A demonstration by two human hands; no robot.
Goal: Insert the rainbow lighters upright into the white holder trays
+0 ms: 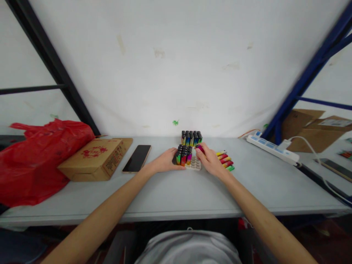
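Colourful lighters (184,155) with black tops stand upright in the left part of a white tray (195,164), whose right part shows bare slots. My left hand (167,160) is curved around the tray's left side, a dark object partly showing between its fingers and the lighters; whether it grips the tray I cannot tell. Between the fingers of my right hand (209,159) is a purple-red lighter (200,148), over the tray's right part. Several loose lighters (226,160), yellow, red and green, lie just right of that hand. Behind the tray stands another block of upright lighters (191,138).
A black phone (137,158) and a brown box (95,157) lie to the left, beside a red plastic bag (41,157). At the right are a white power strip (272,149) with a cable and an open carton (319,132). The table's front edge (176,216) runs below.
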